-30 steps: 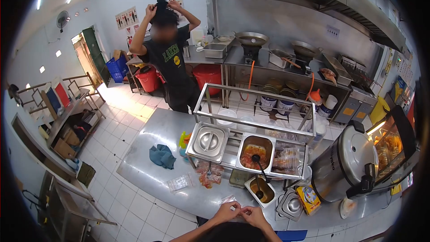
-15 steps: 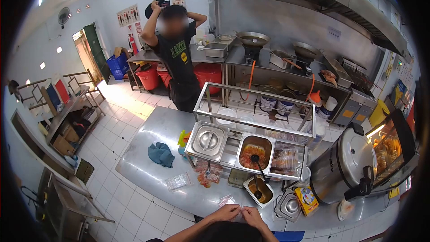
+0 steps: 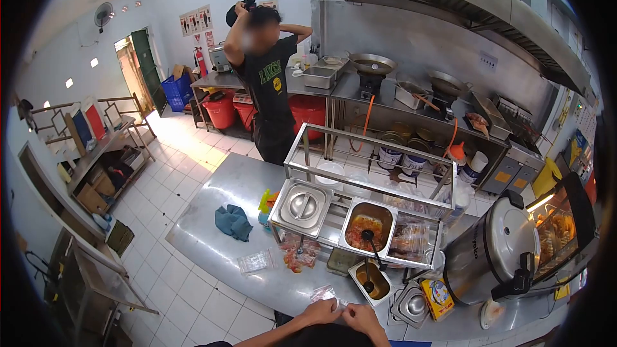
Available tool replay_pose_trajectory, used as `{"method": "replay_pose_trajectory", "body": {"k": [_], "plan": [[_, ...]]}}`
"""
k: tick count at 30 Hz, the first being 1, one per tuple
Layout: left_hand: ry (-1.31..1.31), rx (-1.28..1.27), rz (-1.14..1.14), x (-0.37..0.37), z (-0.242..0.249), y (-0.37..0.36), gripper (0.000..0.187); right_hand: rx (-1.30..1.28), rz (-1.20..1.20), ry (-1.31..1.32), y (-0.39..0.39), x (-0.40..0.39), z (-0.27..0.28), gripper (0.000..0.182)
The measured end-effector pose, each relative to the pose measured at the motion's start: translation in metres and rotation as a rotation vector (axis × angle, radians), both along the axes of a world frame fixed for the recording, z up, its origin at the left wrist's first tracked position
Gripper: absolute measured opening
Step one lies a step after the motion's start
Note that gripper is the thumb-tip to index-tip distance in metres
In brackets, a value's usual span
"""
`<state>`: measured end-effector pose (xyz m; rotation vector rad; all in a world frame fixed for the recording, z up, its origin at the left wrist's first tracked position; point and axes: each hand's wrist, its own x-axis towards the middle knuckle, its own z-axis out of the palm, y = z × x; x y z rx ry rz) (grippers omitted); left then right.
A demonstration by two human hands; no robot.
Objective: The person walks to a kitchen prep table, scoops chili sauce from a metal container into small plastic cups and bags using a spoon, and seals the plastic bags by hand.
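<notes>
At the bottom centre, my left hand (image 3: 322, 312) and my right hand (image 3: 360, 317) meet over the table edge, thumbs and fingers pinched together. What lies between the fingertips is too small to make out. A clear plastic bag with reddish marks (image 3: 323, 293) is right beyond my left fingertips. Past my right hand stands a small steel pan of brown sauce (image 3: 382, 287) with a black ladle (image 3: 368, 286). A deeper steel pan of red chopped sauce (image 3: 357, 234) with another black ladle (image 3: 367, 235) sits in the metal rack.
A lidded steel pan (image 3: 302, 205) occupies the rack's left. Filled bags (image 3: 297, 258), flat clear bags (image 3: 256, 262) and a blue cloth (image 3: 232, 223) lie leftward. A yellow box (image 3: 439, 301) and large rice cooker (image 3: 482, 250) stand right. Another person (image 3: 270, 90) stands across, arms raised.
The view has shifted slightly, so most things appear a little lower or farther right. My hands stay pinched close together, a little lower in view. The other person's arms remain raised.
</notes>
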<state>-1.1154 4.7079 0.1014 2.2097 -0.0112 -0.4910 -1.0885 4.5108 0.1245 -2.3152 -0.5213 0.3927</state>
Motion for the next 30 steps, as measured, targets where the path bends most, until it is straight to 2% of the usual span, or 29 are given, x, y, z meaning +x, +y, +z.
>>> {"method": "replay_pose_trajectory", "body": {"k": [4,7,13,16,19,22,25,30], "plan": [[-0.048,0.103,-0.003,0.005,0.007,0.007,0.031,-0.168,0.001,-0.003,-0.003,-0.001,0.004,0.028],[-0.138,-0.114,-0.07,0.006,0.004,0.002,0.028,-0.223,-0.013,0.028,-0.002,0.0,0.015,0.028],[-0.096,-0.294,0.009,0.001,0.013,-0.003,0.025,-0.224,-0.148,0.039,0.0,0.002,0.004,0.03],[-0.073,-0.041,-0.009,0.002,0.032,-0.001,0.022,-0.237,-0.173,0.054,-0.002,0.004,0.005,0.031],[-0.348,-0.124,0.017,0.001,0.018,-0.006,0.026,-0.185,-0.185,0.071,-0.003,0.01,0.007,0.034],[-0.548,-0.074,-0.183,0.005,0.034,0.0,0.037,-0.093,-0.158,0.09,-0.008,0.014,0.006,0.036],[-0.669,-0.03,-0.223,-0.002,0.061,-0.004,0.049,0.001,-0.122,0.151,-0.007,0.016,0.011,0.037],[-0.613,0.04,-0.248,-0.003,0.045,-0.006,0.056,0.121,-0.129,0.239,-0.002,0.012,0.028,0.033]]}}
